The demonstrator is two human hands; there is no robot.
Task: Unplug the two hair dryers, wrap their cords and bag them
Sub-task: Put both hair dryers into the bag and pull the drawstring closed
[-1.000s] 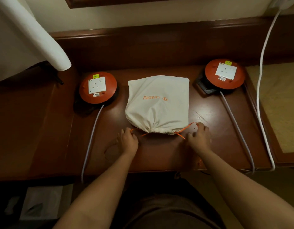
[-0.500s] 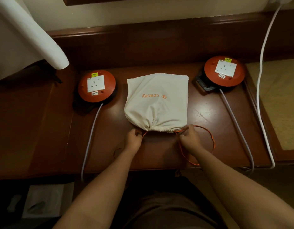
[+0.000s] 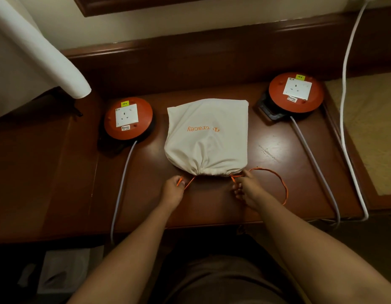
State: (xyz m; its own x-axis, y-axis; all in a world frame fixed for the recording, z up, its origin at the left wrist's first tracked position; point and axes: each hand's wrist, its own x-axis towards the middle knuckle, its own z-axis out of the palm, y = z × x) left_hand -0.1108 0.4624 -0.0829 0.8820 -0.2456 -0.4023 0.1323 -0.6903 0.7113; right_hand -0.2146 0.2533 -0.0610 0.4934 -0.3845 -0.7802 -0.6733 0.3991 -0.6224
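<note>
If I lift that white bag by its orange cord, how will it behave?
Probably sags: the bag is soft cloth, bulging unevenly. Its gathered mouth looks cinched, so contents likely stay in. The thin cord, held by both hands, may bite into fingers.

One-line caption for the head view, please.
Both hands, left hand and right hand, pinch the orange drawstring of a cinched cream bag.
</note>
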